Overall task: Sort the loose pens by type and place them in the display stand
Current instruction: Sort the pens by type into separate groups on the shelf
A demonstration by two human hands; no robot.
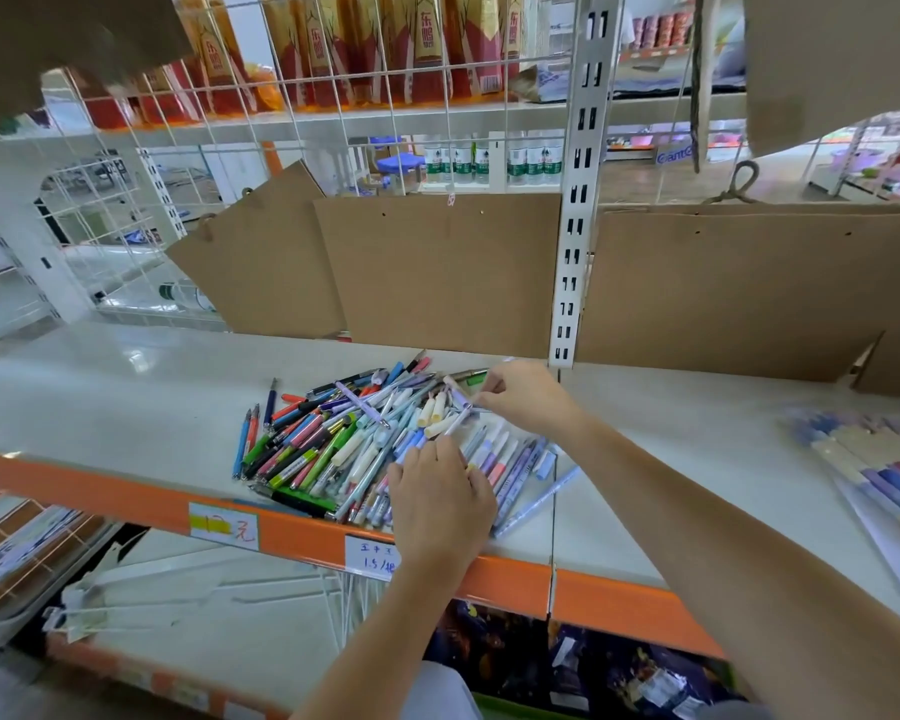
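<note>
Fingers of the right hand (pixel 523 394) pinch one pale lilac plastic pen (pixel 458 398) above the mixed pen heap (pixel 333 439); left hand (pixel 440 493) lies flat beside it, so lift straight

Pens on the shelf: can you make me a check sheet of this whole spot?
Surface: white shelf with orange front edge.
Job's things: mixed pen pile; no display stand seen.
Clutter: packaged pens at right; price tags on the edge.
Hands: right hand pinches a pale purple pen; left hand rests on the pile, fingers curled.
Cables: nothing seen.
Surroundings: cardboard sheets behind, wire grid above.
</note>
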